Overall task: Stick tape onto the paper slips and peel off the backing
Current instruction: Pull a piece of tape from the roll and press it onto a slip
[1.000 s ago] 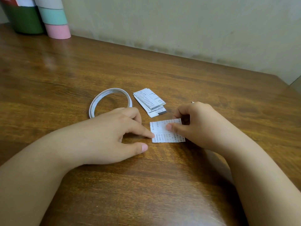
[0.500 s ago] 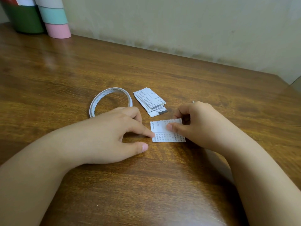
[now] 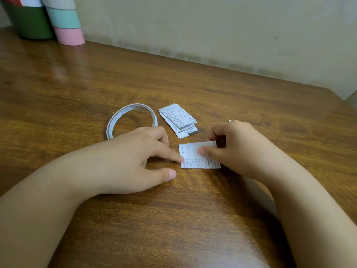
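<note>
Just beyond the two hands, the tape roll and the stack of paper slips lie side by side, crowding the middle of the table. The coloured cylinders and the green pot block the far left corner by the wall. Bare wood lies open along the near edge and out to the right.

Paper slip lying on table, between left hand and right hand; slip stack lying behind it; tape roll sitting left of stack.
</note>
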Tool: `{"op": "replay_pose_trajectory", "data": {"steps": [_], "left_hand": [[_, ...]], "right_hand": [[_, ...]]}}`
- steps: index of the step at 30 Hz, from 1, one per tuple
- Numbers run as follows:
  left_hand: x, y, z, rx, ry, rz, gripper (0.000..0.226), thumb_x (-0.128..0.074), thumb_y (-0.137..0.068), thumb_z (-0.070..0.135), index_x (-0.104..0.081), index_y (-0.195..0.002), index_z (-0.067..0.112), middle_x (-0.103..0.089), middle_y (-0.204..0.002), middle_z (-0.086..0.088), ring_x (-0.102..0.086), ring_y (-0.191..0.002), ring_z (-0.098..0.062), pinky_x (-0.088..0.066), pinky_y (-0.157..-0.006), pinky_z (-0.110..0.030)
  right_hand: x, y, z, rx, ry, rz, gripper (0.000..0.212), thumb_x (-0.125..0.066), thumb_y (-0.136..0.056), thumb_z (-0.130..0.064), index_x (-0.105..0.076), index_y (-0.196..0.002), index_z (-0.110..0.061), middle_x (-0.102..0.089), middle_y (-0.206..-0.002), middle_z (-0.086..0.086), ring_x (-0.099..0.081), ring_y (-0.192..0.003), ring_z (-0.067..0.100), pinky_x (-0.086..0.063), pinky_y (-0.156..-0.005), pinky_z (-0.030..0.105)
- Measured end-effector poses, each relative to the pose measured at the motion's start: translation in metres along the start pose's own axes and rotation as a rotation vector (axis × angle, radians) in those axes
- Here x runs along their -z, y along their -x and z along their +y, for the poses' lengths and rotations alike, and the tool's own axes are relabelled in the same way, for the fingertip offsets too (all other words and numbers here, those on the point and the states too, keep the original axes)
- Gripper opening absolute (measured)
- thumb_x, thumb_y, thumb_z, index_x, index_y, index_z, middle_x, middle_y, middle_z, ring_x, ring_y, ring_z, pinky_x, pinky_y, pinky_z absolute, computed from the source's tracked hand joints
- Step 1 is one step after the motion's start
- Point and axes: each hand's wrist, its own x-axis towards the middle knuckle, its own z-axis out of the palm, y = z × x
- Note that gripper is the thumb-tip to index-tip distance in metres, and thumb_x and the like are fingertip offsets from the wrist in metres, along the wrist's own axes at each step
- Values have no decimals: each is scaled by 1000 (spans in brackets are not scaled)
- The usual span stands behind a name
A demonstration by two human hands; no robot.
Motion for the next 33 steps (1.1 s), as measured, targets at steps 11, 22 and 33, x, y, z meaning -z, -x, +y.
{"op": "replay_pose_trajectory", "data": {"steps": [11, 22, 33], "left_hand": [[1, 0, 1, 4, -4, -5, 47, -41, -69, 63, -56, -114, 56, -36, -105, 25, -37, -108, 8, -29, -80, -4], [1, 0, 1, -3, -6, -9, 31, -53, -83, 57, -56, -114, 56, -39, -101, 23, -37, -105, 9, -31, -74, -4], [0, 0, 0, -2, -7, -8, 43, -43, -72, 63, -55, -112, 58, -36, -105, 26, -38, -106, 9, -30, -81, -4]], "right_hand": [[1, 0, -1, -3, 6, -15, 16, -66, -84, -40, -63, -81, -25, -52, -66, -10, -47, -55, 3, -36, -46, 12], [1, 0, -3, -7, 19, -6, 16, -66, -83, -41, -63, -82, -26, -51, -65, -10, -46, -56, 3, -28, -45, 18], [1, 1, -4, -8, 10, -11, 17, -66, -83, -41, -61, -79, -25, -50, -65, -9, -45, -57, 4, -29, -47, 22]]}}
